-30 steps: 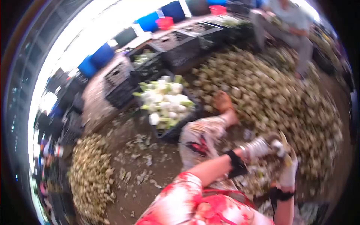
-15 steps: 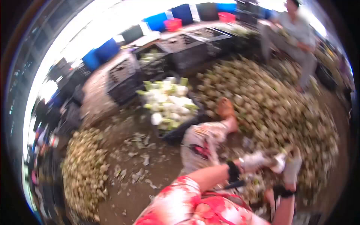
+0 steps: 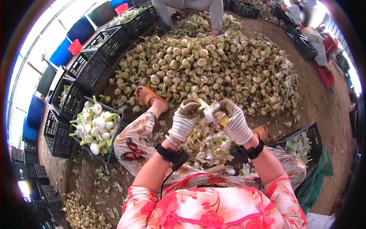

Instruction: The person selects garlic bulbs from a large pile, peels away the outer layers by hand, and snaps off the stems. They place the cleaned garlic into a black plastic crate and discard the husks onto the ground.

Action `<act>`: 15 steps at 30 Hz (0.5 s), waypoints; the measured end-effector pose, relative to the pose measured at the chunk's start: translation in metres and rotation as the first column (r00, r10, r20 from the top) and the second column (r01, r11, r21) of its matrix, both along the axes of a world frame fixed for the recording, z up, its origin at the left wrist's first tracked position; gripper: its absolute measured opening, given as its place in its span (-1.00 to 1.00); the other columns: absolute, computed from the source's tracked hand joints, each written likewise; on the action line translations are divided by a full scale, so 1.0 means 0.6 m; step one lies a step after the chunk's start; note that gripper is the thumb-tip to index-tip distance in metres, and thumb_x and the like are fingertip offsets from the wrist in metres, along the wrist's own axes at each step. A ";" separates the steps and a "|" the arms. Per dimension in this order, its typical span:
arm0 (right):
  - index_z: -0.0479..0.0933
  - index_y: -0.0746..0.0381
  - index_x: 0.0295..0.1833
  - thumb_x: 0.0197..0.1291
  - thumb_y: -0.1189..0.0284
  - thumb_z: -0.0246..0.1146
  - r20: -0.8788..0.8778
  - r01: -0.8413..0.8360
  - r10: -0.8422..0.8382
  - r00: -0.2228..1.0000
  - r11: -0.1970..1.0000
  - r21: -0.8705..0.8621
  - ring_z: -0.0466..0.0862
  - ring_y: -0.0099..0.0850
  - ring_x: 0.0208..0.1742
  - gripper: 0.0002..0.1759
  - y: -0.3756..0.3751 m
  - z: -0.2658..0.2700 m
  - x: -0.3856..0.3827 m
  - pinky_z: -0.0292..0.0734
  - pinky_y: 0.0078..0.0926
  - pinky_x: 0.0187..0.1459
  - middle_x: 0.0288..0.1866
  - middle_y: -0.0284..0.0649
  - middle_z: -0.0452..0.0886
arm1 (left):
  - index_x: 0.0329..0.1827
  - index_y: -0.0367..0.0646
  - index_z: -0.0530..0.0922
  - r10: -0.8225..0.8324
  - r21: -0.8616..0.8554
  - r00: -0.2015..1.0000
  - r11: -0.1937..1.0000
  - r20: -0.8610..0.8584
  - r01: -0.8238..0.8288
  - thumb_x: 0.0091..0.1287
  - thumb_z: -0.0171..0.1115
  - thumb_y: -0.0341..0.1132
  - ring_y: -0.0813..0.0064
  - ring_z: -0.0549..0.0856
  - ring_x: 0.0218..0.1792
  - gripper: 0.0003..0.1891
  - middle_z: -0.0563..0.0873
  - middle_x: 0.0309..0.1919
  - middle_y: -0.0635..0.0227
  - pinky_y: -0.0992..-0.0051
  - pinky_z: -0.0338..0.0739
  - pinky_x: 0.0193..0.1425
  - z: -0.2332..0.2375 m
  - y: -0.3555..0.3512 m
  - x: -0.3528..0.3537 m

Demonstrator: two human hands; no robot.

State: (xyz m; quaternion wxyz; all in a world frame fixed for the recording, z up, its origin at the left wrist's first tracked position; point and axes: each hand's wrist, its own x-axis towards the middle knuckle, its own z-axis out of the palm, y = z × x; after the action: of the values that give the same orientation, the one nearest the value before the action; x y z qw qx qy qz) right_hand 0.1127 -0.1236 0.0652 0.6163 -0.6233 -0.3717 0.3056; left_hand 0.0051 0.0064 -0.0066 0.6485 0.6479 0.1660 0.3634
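Held up between my two gloved hands is a pale garlic bulb (image 3: 209, 114), its stem end toward the left. My left hand (image 3: 187, 116) has its fingers closed on it from the left. My right hand (image 3: 233, 120) is closed at its right side, and a small yellow-brown piece (image 3: 222, 119) shows at the palm; what that is I cannot make out. Both white gloves have dirty fingers. Below the hands, garlic peelings and stems (image 3: 207, 147) lie between my legs. Just beyond spreads a large heap of unpeeled garlic (image 3: 213, 72).
A black crate (image 3: 121, 128) of clean white garlic (image 3: 98, 126) stands at left; another crate (image 3: 314, 135) with garlic is at right beside green cloth (image 3: 316, 179). More black crates (image 3: 91, 68) line the left. Another person's legs (image 3: 215, 15) are behind the heap. A smaller garlic pile (image 3: 84, 212) lies lower left.
The view has swung right and steadied, so the heap and my hands now sit mid-frame. The hands remain together around a white bulb.
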 end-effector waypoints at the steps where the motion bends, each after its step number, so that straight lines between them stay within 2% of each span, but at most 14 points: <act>1: 0.44 0.35 -0.21 0.11 0.58 0.11 0.054 0.023 -0.024 0.998 1.000 0.009 0.44 -0.64 -0.41 -0.88 0.003 -0.010 0.009 0.42 -0.64 -0.37 -0.39 -0.33 0.53 | -0.23 -0.27 0.54 0.026 -0.094 0.999 0.995 0.036 -0.023 0.11 0.24 -0.56 0.62 0.55 -0.27 -0.84 0.55 -0.26 0.41 0.65 0.46 -0.18 -0.005 0.001 0.002; 2: 0.45 0.34 -0.23 0.12 0.59 0.10 0.025 0.133 -0.132 0.991 0.991 -0.020 0.45 -0.61 -0.47 -0.91 0.009 -0.027 0.024 0.44 -0.59 -0.47 -0.42 -0.30 0.54 | -0.19 -0.26 0.53 0.057 -0.074 0.998 0.996 0.018 -0.055 0.16 0.20 -0.54 0.64 0.56 -0.31 -0.85 0.58 -0.27 0.38 0.65 0.48 -0.20 -0.007 0.009 -0.001; 3: 0.47 0.34 -0.23 0.10 0.56 0.12 0.087 0.243 -0.243 0.966 0.970 0.016 0.50 -0.44 -0.54 -0.88 0.015 -0.048 0.048 0.46 -0.48 -0.51 -0.39 -0.21 0.58 | -0.16 -0.26 0.52 0.084 -0.051 0.996 0.995 0.002 -0.084 0.22 0.15 -0.51 0.65 0.57 -0.34 -0.85 0.62 -0.28 0.35 0.65 0.49 -0.23 -0.007 0.017 -0.006; 4: 0.48 0.33 -0.18 0.09 0.49 0.14 0.372 0.299 -0.229 0.899 0.943 -0.143 0.54 -0.31 -0.50 -0.82 0.008 -0.106 0.085 0.49 -0.42 -0.45 -0.34 -0.14 0.60 | -0.15 -0.26 0.53 0.044 -0.294 0.997 0.955 0.066 -0.023 0.22 0.16 -0.45 0.58 0.60 -0.32 -0.84 0.63 -0.28 0.33 0.59 0.55 -0.26 0.009 0.017 -0.010; 5: 0.49 0.33 -0.14 0.07 0.43 0.16 0.623 0.391 -0.148 0.768 0.879 -0.273 0.58 -0.18 -0.46 -0.75 0.003 -0.163 0.117 0.52 -0.36 -0.38 -0.29 -0.07 0.61 | -0.15 -0.26 0.54 0.020 -0.514 0.990 0.856 0.139 0.055 0.23 0.18 -0.39 0.51 0.64 -0.30 -0.83 0.65 -0.29 0.30 0.54 0.62 -0.29 0.026 0.016 -0.013; 6: 0.49 0.31 -0.10 0.06 0.37 0.16 0.628 0.252 0.237 0.741 0.769 -0.588 0.58 -0.11 -0.33 -0.69 0.003 -0.192 0.121 0.52 -0.32 -0.29 -0.23 -0.02 0.59 | -0.16 -0.26 0.54 -0.013 -0.546 0.991 0.834 0.130 0.082 0.23 0.18 -0.39 0.47 0.65 -0.28 -0.82 0.65 -0.27 0.29 0.50 0.65 -0.30 0.005 0.023 -0.011; 7: 0.50 0.30 -0.07 0.04 0.31 0.16 0.487 0.155 0.586 0.647 0.524 -0.837 0.58 -0.05 -0.21 -0.63 0.000 -0.207 0.119 0.51 -0.29 -0.20 -0.17 0.03 0.57 | -0.16 -0.26 0.54 -0.043 -0.578 0.991 0.809 0.123 0.107 0.22 0.18 -0.38 0.42 0.66 -0.27 -0.82 0.64 -0.26 0.28 0.46 0.67 -0.31 -0.016 0.031 -0.006; 8: 0.49 0.30 -0.05 0.02 0.28 0.13 0.386 0.041 0.688 0.615 0.461 -0.886 0.54 -0.08 -0.03 -0.59 -0.011 -0.182 0.107 0.47 -0.32 -0.04 -0.09 0.08 0.54 | -0.11 -0.23 0.51 -0.010 -0.575 0.995 0.816 0.098 0.065 0.25 0.15 -0.32 0.34 0.66 -0.26 -0.78 0.64 -0.21 0.23 0.38 0.67 -0.29 -0.009 0.027 -0.003; 9: 0.42 0.30 0.07 0.04 0.36 0.07 0.294 -0.059 0.628 0.721 0.477 -0.877 0.53 -0.15 0.02 -0.55 -0.014 -0.151 0.094 0.42 -0.36 0.03 -0.02 0.08 0.52 | -0.09 -0.22 0.50 -0.004 -0.642 0.993 0.763 0.116 0.078 0.26 0.14 -0.30 0.32 0.66 -0.25 -0.77 0.63 -0.21 0.22 0.35 0.67 -0.28 -0.006 0.026 -0.005; 10: 0.37 0.30 0.13 0.04 0.36 0.10 0.358 -0.118 0.464 0.810 0.727 -0.676 0.54 -0.20 0.02 -0.50 -0.018 -0.177 0.092 0.41 -0.37 0.04 0.00 0.07 0.51 | -0.08 -0.21 0.49 0.004 -0.705 0.991 0.704 0.131 0.090 0.26 0.13 -0.27 0.30 0.66 -0.24 -0.75 0.63 -0.20 0.21 0.32 0.67 -0.28 -0.005 0.028 -0.006; 11: 0.31 0.30 0.19 0.04 0.36 0.12 0.359 -0.122 0.281 0.890 0.906 -0.405 0.55 -0.24 0.01 -0.45 -0.024 -0.201 0.091 0.40 -0.38 0.05 0.02 0.06 0.51 | -0.07 -0.20 0.48 0.015 -0.763 0.989 0.638 0.146 0.103 0.27 0.12 -0.24 0.28 0.66 -0.23 -0.74 0.63 -0.19 0.20 0.29 0.67 -0.27 -0.006 0.031 -0.005; 12: 0.26 0.30 0.23 0.04 0.37 0.16 0.190 -0.200 0.258 0.947 0.939 -0.279 0.55 -0.28 0.00 -0.40 -0.019 -0.177 0.081 0.41 -0.40 0.03 0.02 0.05 0.51 | -0.08 -0.19 0.47 0.008 -0.752 0.988 0.649 0.156 0.114 0.30 0.08 -0.22 0.24 0.65 -0.21 -0.75 0.63 -0.19 0.21 0.23 0.65 -0.24 -0.013 0.035 0.000; 13: 0.20 0.30 0.27 0.04 0.39 0.20 0.014 -0.246 0.250 0.968 0.960 -0.135 0.54 -0.31 0.00 -0.35 -0.008 -0.148 0.071 0.42 -0.42 0.02 0.01 0.04 0.51 | -0.08 -0.19 0.48 0.024 -0.794 0.991 0.601 0.135 0.094 0.30 0.07 -0.23 0.26 0.65 -0.22 -0.76 0.63 -0.19 0.21 0.23 0.65 -0.23 -0.017 0.034 0.003; 15: 0.28 0.32 0.21 0.02 0.40 0.24 0.042 -0.198 0.202 0.979 0.977 -0.080 0.56 -0.33 -0.04 -0.40 0.019 -0.080 0.041 0.44 -0.44 -0.03 -0.05 0.02 0.55 | -0.10 -0.18 0.48 0.046 -0.862 0.995 0.503 0.089 0.054 0.30 0.07 -0.25 0.28 0.65 -0.23 -0.78 0.63 -0.20 0.23 0.24 0.64 -0.21 -0.015 0.031 0.009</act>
State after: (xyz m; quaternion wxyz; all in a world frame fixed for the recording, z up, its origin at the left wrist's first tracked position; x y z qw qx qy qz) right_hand 0.1374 -0.1121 0.0173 0.5490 -0.6131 -0.4361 0.3640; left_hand 0.0105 0.0248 -0.0154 0.8933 0.2198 0.2909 0.2628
